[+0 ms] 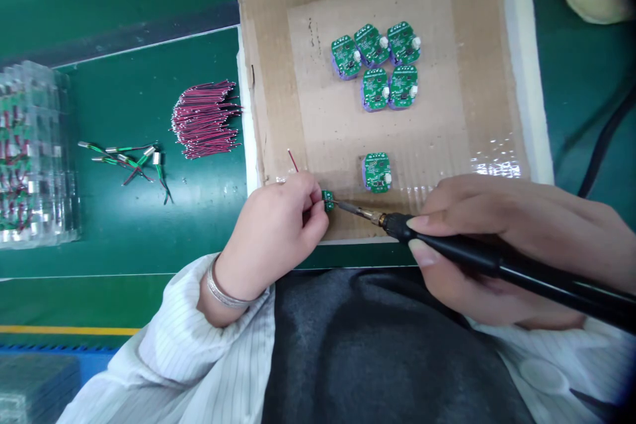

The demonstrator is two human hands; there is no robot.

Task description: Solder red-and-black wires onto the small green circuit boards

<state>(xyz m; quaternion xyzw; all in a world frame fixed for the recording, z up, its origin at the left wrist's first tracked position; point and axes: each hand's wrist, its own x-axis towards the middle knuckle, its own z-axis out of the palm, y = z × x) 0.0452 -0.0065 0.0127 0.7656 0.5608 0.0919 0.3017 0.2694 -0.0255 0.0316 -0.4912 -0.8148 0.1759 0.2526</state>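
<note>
At cardboard's (427, 136) near edge: pinching circuit board (328, 197) in left hand (278, 225), soldering iron (462, 252) in right hand (521, 225). Left of cardboard: wired parts (14, 165) in clear trays (69, 139).

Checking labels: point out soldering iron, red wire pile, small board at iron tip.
Soldering iron (521, 273): head view, black handle.
Red wire pile (206, 122): head view, middle.
Small board (328, 196): head view, exposed face.
</note>
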